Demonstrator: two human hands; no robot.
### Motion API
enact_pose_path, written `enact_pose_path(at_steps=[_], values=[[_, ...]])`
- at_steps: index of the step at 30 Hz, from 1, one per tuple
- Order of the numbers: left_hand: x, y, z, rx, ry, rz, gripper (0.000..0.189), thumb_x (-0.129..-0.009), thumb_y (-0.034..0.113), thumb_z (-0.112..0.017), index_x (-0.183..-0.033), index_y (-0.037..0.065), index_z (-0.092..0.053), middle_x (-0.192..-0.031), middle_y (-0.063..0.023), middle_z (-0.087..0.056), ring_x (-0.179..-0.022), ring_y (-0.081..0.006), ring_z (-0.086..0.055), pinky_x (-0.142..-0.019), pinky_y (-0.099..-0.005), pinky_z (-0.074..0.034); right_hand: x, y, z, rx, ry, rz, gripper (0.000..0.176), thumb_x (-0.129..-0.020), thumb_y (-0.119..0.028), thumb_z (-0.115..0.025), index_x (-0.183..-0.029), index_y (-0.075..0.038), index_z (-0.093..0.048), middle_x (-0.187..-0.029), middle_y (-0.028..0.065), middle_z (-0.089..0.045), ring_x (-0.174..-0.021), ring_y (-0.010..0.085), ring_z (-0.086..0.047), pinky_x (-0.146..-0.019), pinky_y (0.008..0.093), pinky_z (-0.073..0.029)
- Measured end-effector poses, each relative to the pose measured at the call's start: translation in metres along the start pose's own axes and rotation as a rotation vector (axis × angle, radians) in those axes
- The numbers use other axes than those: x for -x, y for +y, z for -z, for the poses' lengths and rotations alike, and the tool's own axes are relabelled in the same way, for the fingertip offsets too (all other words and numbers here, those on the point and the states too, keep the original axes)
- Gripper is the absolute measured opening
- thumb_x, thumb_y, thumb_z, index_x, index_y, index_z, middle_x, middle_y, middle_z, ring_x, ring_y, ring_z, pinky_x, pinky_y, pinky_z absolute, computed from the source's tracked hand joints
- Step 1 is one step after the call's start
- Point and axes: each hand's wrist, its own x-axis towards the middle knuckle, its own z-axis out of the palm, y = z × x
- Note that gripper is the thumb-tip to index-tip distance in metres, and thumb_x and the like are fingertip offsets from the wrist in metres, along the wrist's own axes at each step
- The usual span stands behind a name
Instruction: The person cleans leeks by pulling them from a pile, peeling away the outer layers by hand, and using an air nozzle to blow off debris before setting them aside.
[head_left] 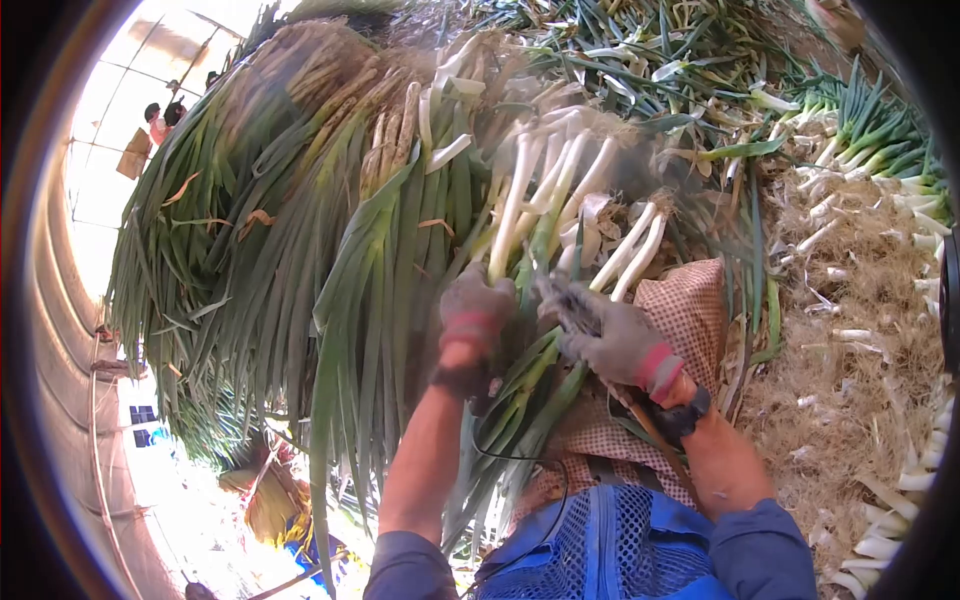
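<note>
My left hand (476,308), in a grey glove with a red cuff, is closed round the lower part of a white leek stalk (513,205). My right hand (610,335), gloved the same way, is closed round a dark tool (572,305), whose shape is blurred. More white stalks (580,180) with roots lie just beyond both hands. Two clean stalks (637,248) rest beside a checked cloth (690,300), above my right hand. Green leaves hang below, between my forearms.
A large heap of unpeeled leeks (270,200) fills the left. Cut roots and scraps (830,340) cover the right side. Trimmed leeks (885,140) line the far right edge. Loose green leaves (640,50) lie at the back. A person (158,124) is far off at upper left.
</note>
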Motion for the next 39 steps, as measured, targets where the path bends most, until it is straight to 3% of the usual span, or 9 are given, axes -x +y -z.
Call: enact_pose_path(at_steps=[2,7,10,13,17,20,29,33,39], values=[[0.006,-0.003,-0.005,-0.016,0.029,0.027,0.042,-0.088,0.033,-0.072,-0.118,0.004,-0.077,-0.105,-0.0237,-0.078,-0.101,-0.0421,-0.075,-0.091,-0.0498,-0.057,-0.011,0.01,-0.008,-0.036,0.103,0.041,0.086,-0.088,-0.042,-0.076,-0.165,-0.019,-0.046,-0.127,0.023,-0.075,-0.119,0.0388,-0.072,-0.107,0.0418,-0.053],[0.007,-0.015,-0.011,-0.22,0.1,-0.105,0.044,-0.084,0.032,-0.076,-0.118,0.004,-0.077,-0.107,-0.0215,-0.079,-0.103,-0.0404,-0.075,-0.092,-0.0494,-0.057,-0.002,-0.001,-0.003,0.017,0.009,-0.02,0.084,-0.09,-0.043,-0.074,-0.165,-0.019,-0.046,-0.117,0.023,-0.077,-0.111,0.0403,-0.074,-0.1,0.0445,-0.055],[-0.003,-0.016,-0.012,-0.186,-0.005,-0.054,0.044,-0.08,0.029,-0.081,-0.116,0.004,-0.078,-0.103,-0.0196,-0.08,-0.096,-0.0405,-0.076,-0.087,-0.0481,-0.059,0.012,-0.004,0.008,0.066,-0.008,-0.012,0.084,-0.09,-0.044,-0.074,-0.165,-0.017,-0.046,-0.112,0.024,-0.077,-0.107,0.0413,-0.075,-0.096,0.046,-0.056],[-0.02,-0.017,-0.002,-0.049,-0.126,0.053,0.04,-0.077,0.019,-0.083,-0.113,0.002,-0.078,-0.095,-0.0152,-0.08,-0.08,-0.0323,-0.077,-0.076,-0.0433,-0.06,0.026,0.003,0.009,0.122,0.043,0.013,0.083,-0.091,-0.045,-0.073,-0.163,-0.015,-0.046,-0.109,0.0257,-0.077,-0.104,0.0434,-0.075,-0.094,0.0477,-0.056],[-0.013,-0.001,0.025,0.527,-0.258,0.173,0.033,-0.076,0.001,-0.079,-0.109,0.001,-0.079,-0.088,-0.005,-0.075,-0.071,-0.0126,-0.068,-0.065,-0.0317,-0.056,0.042,-0.01,0.014,0.124,0.062,0.011,0.08,-0.092,-0.043,-0.072,-0.162,-0.012,-0.048,-0.108,0.0287,-0.076,-0.102,0.0468,-0.074,-0.094,0.05,-0.056],[-0.002,0.02,0.035,0.63,-0.288,0.056,0.033,-0.076,0.005,-0.08,-0.108,0.0,-0.079,-0.086,-0.0044,-0.075,-0.07,-0.0135,-0.067,-0.065,-0.0318,-0.056,0.033,-0.012,0.009,0.169,0.067,-0.05,0.077,-0.093,-0.042,-0.071,-0.159,-0.01,-0.049,-0.109,0.0292,-0.076,-0.103,0.0479,-0.073,-0.095,0.0513,-0.056],[-0.025,0.015,0.005,0.428,-0.209,0.186,0.047,-0.077,0.01,-0.078,-0.123,0.001,-0.079,-0.091,-0.0042,-0.076,-0.073,-0.0136,-0.066,-0.07,-0.033,-0.056,0.001,-0.014,0.01,0.156,0.078,-0.063,0.071,-0.093,-0.039,-0.07,-0.153,-0.006,-0.053,-0.116,0.0295,-0.075,-0.112,0.0485,-0.071,-0.1,0.0525,-0.054],[-0.038,0.006,-0.014,0.408,-0.164,0.084,0.054,-0.079,0.012,-0.077,-0.132,0.003,-0.076,-0.093,-0.006,-0.077,-0.077,-0.0141,-0.068,-0.074,-0.0329,-0.056,0.012,-0.026,0.011,0.225,0.013,-0.08,0.065,-0.094,-0.038,-0.069,-0.149,-0.006,-0.057,-0.116,0.029,-0.075,-0.111,0.048,-0.071,-0.1,0.0533,-0.054],[-0.062,0.005,-0.036,0.247,-0.197,0.073,0.058,-0.081,0.018,-0.077,-0.138,0.005,-0.073,-0.1,-0.0136,-0.08,-0.086,-0.0197,-0.074,-0.079,-0.0355,-0.057,-0.058,-0.019,0.026,0.308,0.217,-0.08,0.061,-0.094,-0.038,-0.066,-0.146,-0.008,-0.06,-0.117,0.0297,-0.075,-0.112,0.0473,-0.071,-0.101,0.0515,-0.055]])
